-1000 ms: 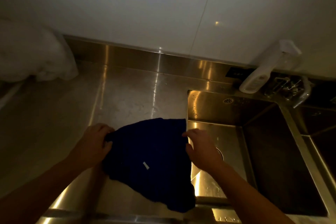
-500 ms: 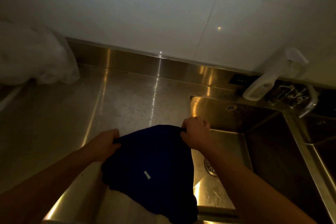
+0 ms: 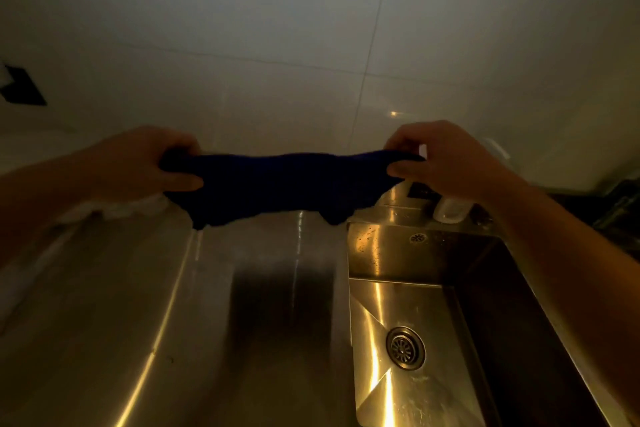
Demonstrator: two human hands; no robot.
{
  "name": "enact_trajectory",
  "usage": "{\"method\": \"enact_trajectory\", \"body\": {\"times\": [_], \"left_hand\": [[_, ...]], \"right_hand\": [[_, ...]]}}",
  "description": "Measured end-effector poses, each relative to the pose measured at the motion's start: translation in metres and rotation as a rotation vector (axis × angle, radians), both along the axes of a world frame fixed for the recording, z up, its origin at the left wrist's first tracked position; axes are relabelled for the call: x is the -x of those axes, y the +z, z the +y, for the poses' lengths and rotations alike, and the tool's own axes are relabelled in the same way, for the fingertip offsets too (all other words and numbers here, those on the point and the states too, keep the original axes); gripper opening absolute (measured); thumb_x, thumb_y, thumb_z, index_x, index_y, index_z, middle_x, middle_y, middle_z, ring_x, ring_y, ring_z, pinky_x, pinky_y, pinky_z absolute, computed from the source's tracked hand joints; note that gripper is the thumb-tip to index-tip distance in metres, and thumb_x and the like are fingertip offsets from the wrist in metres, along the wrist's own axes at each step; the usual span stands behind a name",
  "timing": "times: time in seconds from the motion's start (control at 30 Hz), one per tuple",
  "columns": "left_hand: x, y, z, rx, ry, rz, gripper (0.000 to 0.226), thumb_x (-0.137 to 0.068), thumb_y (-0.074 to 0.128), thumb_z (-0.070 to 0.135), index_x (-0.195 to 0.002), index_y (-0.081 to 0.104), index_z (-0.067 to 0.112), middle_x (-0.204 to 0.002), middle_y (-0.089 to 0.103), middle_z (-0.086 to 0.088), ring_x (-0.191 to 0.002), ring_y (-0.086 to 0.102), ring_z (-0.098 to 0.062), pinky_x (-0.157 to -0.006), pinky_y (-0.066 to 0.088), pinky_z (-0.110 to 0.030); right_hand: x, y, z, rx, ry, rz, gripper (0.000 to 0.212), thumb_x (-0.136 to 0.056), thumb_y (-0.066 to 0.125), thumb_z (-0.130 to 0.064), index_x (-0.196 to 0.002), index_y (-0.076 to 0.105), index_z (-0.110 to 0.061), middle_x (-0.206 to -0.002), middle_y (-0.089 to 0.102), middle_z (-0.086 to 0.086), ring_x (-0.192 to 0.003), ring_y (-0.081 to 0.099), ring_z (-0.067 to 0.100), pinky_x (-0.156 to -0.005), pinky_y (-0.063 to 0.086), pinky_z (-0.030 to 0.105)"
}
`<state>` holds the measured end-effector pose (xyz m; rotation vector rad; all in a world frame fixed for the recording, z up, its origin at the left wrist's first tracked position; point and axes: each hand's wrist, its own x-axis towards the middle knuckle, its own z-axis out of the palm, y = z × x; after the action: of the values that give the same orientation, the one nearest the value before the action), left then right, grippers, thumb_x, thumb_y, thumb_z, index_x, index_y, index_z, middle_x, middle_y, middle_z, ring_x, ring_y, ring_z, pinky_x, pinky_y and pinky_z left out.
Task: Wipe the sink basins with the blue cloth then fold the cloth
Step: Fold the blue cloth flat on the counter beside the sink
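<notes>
Blue cloth (image 3: 277,184) hangs in mid-air at the centre of the head view. It is stretched between both hands above the back of the steel counter (image 3: 156,322) and touches neither counter nor sink.

The left hand (image 3: 138,163), at nine o'clock from the cloth's middle, pinches one top corner with curled fingers above and thumb below. The right hand (image 3: 446,159), at three o'clock, pinches the opposite corner the same way.

The top edge runs nearly taut, while the lower edge sags into ragged, drooping points toward six o'clock. That sag suggests a soft, limp, light fabric with no stiffness of its own. It may be damp, but the dim light hides any wetness.

The corners look like the best hold, with a firm pinch, since the slack middle would bunch. For folding, laying it flat on the counter looks easiest.

The sink basin (image 3: 381,385) lies at five o'clock, its drain (image 3: 405,347) uncovered. A pale bottle (image 3: 450,213) stands at four o'clock, just below the right hand.
</notes>
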<state>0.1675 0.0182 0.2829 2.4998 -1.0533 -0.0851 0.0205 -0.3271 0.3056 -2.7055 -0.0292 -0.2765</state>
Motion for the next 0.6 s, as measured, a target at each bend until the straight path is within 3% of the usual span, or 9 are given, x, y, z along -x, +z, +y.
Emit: {"method": "enact_trajectory", "body": {"times": [0.13, 0.23, 0.33, 0.37, 0.43, 0.53, 0.6], "left_hand": [[0.012, -0.006, 0.019, 0.041, -0.097, -0.031, 0.018, -0.071, 0.069, 0.054, -0.08, 0.057, 0.042, -0.095, 0.057, 0.023, -0.083, 0.061, -0.005, -0.068, 0.048, -0.032], [0.031, -0.061, 0.033, -0.003, -0.14, -0.03, 0.023, -0.067, 0.06, 0.052, -0.087, 0.058, 0.041, -0.089, 0.057, 0.026, -0.073, 0.059, 0.004, -0.06, 0.046, -0.024], [0.07, -0.148, 0.045, -0.027, -0.179, 0.182, 0.013, -0.069, 0.057, 0.04, -0.078, 0.052, 0.047, -0.078, 0.056, 0.02, -0.062, 0.051, 0.0, -0.053, 0.044, -0.027], [0.087, -0.179, 0.051, -0.067, -0.171, 0.268, 0.018, -0.07, 0.058, 0.036, -0.076, 0.048, 0.05, -0.073, 0.054, 0.019, -0.06, 0.048, -0.001, -0.055, 0.044, -0.03], [0.125, -0.23, 0.061, -0.213, -0.19, 0.411, 0.024, -0.072, 0.062, 0.033, -0.076, 0.043, 0.048, -0.073, 0.049, 0.018, -0.064, 0.045, 0.001, -0.06, 0.042, -0.021], [0.173, -0.278, 0.068, -0.202, -0.168, 0.534, 0.027, -0.075, 0.059, 0.048, -0.095, 0.04, 0.05, -0.082, 0.048, 0.029, -0.074, 0.047, 0.017, -0.067, 0.038, -0.005], [0.185, -0.29, 0.066, -0.225, -0.181, 0.522, 0.034, -0.08, 0.06, 0.045, -0.109, 0.045, 0.049, -0.093, 0.054, 0.031, -0.084, 0.051, 0.019, -0.074, 0.038, -0.001]], "right_hand": [[0.028, 0.001, 0.012, 0.092, 0.014, -0.096, 0.012, -0.086, 0.066, -0.017, -0.096, 0.066, -0.024, -0.075, 0.051, -0.025, -0.07, 0.05, -0.008, -0.064, 0.03, 0.009], [0.051, -0.043, 0.024, 0.122, 0.113, -0.039, 0.012, -0.086, 0.065, -0.016, -0.096, 0.067, -0.024, -0.08, 0.055, -0.017, -0.072, 0.051, -0.005, -0.066, 0.037, 0.014], [0.081, -0.119, 0.04, 0.102, 0.17, 0.174, 0.015, -0.088, 0.063, -0.019, -0.1, 0.067, -0.026, -0.096, 0.063, -0.01, -0.085, 0.057, 0.0, -0.076, 0.048, 0.019], [0.094, -0.148, 0.047, 0.103, 0.175, 0.278, 0.016, -0.091, 0.059, -0.022, -0.104, 0.065, -0.029, -0.102, 0.062, -0.012, -0.091, 0.055, -0.001, -0.079, 0.046, 0.016], [0.121, -0.203, 0.061, 0.082, 0.18, 0.476, 0.02, -0.095, 0.053, -0.024, -0.112, 0.063, -0.029, -0.113, 0.058, -0.01, -0.102, 0.052, 0.001, -0.083, 0.04, 0.011], [0.154, -0.258, 0.082, 0.069, 0.226, 0.696, 0.027, -0.096, 0.048, -0.021, -0.12, 0.061, -0.023, -0.122, 0.056, -0.001, -0.113, 0.053, 0.014, -0.092, 0.042, 0.022], [0.166, -0.273, 0.087, 0.04, 0.246, 0.727, 0.027, -0.097, 0.047, -0.021, -0.121, 0.061, -0.024, -0.123, 0.055, -0.002, -0.114, 0.052, 0.012, -0.088, 0.035, 0.015]]}}
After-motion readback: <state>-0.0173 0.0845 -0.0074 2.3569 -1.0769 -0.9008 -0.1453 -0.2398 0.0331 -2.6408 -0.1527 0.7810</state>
